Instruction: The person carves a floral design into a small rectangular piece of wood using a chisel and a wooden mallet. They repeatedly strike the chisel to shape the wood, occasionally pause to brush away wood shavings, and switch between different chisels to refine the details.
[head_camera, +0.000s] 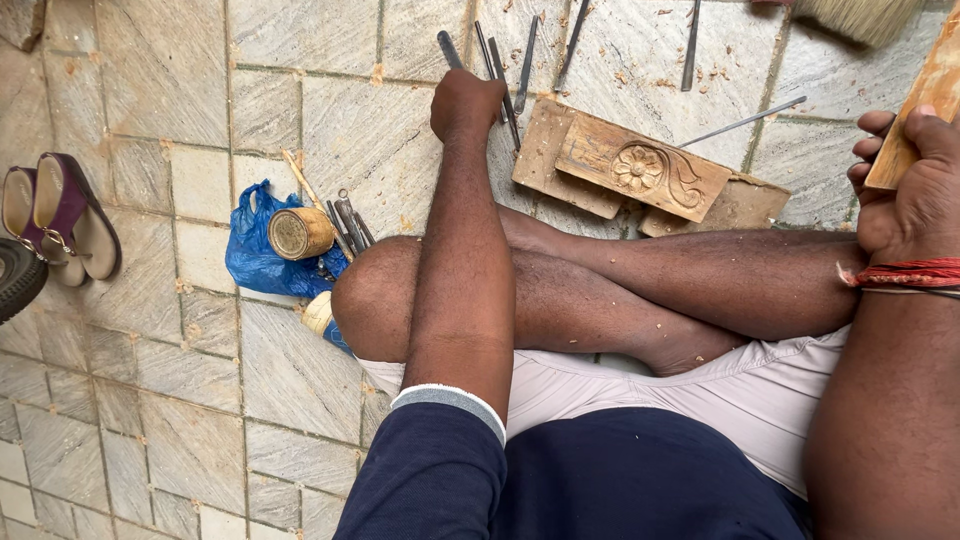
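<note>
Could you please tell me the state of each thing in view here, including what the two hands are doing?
left hand: closed over the chisels, reaching forward
chisels: lying loose on the stone floor
right hand: gripping a wooden piece
wooden piece: held tilted, off the floor
carved block: flat on the floor, flower carving facing up
wooden mallet: lying on its side on the blue bag
blue bag: crumpled
sandals: set aside, unworn

A floor-level woodcarving workshop: chisels (520, 65), wood shavings (700, 75) and a flower-carved wooden panel (640, 170) on stone tiles (160, 100).
</note>
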